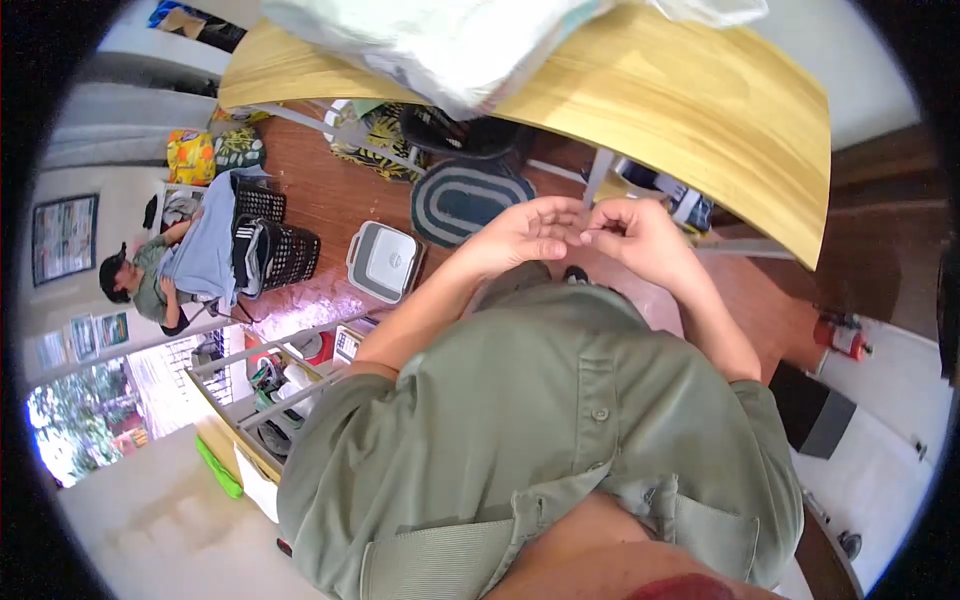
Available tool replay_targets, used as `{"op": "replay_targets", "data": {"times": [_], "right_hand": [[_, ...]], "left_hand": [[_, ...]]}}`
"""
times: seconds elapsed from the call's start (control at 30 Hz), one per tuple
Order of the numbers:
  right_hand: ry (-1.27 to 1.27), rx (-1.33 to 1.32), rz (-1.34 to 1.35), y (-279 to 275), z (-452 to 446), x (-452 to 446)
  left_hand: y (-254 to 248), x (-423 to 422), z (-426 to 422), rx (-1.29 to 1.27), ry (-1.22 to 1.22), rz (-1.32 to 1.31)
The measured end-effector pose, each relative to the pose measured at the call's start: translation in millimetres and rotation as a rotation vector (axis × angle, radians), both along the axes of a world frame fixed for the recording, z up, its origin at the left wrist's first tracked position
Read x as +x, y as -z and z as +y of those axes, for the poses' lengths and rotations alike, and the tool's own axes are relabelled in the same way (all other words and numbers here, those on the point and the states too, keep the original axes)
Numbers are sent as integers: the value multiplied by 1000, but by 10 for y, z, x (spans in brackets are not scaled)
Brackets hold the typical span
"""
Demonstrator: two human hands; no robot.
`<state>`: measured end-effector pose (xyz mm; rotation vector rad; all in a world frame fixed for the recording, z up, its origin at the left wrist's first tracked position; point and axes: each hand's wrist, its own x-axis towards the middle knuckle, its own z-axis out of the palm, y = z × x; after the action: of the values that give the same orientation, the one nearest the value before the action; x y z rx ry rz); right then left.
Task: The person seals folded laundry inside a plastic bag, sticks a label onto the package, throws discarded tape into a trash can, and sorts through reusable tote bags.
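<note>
My left hand point(528, 236) is in front of my waist, palm partly up, its fingers stretched toward the other hand and the thumb apart. Close beside it, my right hand point(640, 240) has its fingers curled, with thumb and forefinger pressed together. Whatever that pinch may hold is too small to make out. Both hands are just short of the near edge of a light wooden table point(690, 85). On that table lies a white plastic-wrapped bundle point(450, 50), beyond my hands and touched by neither.
An oval striped rug point(472, 202) and a grey-white plastic basin point(385, 262) are on the floor. At left, a person point(150, 285) handles a blue cloth point(205, 250) beside black laundry baskets point(290, 258). A fire extinguisher point(845, 338) and black box point(812, 410) stand at right.
</note>
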<state>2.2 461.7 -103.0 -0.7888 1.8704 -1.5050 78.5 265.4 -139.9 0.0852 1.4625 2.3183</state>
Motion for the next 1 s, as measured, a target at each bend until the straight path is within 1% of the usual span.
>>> {"op": "replay_targets", "data": {"times": [0.03, 0.07, 0.1, 0.13, 0.2, 0.23, 0.27, 0.3, 0.33, 0.4, 0.43, 0.47, 0.53, 0.6, 0.67, 0.7, 0.73, 0.77, 0.83, 0.87, 0.93, 1.0], "right_hand": [[-15, -8, 19, -141, -41, -44], [-22, 37, 127, -286, -76, -82], [-27, 84, 232, -416, -107, -108], [-38, 84, 243, -526, -147, -120], [-44, 157, 371, -711, -263, -141], [-54, 158, 404, -778, -319, -140], [-58, 158, 413, -811, -372, -154], [-51, 108, 487, -836, -420, -170], [-44, 59, 559, -864, -466, -186], [-23, 36, 547, -938, -556, -212], [-1, 11, 528, -980, -580, -234], [-1, 16, 530, -1043, -598, -264], [-62, 3, 702, -1197, -640, -320], [-58, 29, 734, -1314, -686, -350], [-52, 55, 769, -1352, -731, -390], [-64, 36, 648, -1355, -756, -414], [-77, 17, 526, -1353, -782, -446], [-76, 16, 527, -1321, -812, -511], [-129, -82, 502, -1226, -853, -633], [-128, -83, 502, -1237, -868, -643], [-95, 6, 586, -1293, -902, -659], [-65, -3, 631, -1348, -946, -693]], "left_hand": [[-124, 9, -55, -71, -62, -10], [-271, 18, -81, -139, -123, -23], [-482, 32, -49, -238, -305, -22], [-583, 48, -77, -239, -381, 43], [-703, 70, -199, -268, -415, 159], [-749, 82, -234, -266, -423, 166], [-792, 83, -265, -276, -449, 228], [-837, 86, -289, -285, -473, 288], [-897, 85, -306, -281, -475, 292], [-992, 77, -341, -404, -624, 430], [-1005, 66, -388, -456, -639, 496], [-1030, 44, -400, -451, -639, 496], [-1112, 18, -424, -511, -742, 652], [-1145, 14, -454, -494, -765, 609], [-1135, -33, -498, -393, -798, 598], [-1140, -58, -501, -329, -829, 581], [-1126, -88, -506, -330, -829, 579], [-1100, -125, -518, -313, -858, 557], [-1001, -202, -548, -282, -897, 542], [-959, -228, -563, -283, -896, 542], [-896, -276, -578, -336, -958, 537], [-853, -314, -580, -328, -962, 518]]}}
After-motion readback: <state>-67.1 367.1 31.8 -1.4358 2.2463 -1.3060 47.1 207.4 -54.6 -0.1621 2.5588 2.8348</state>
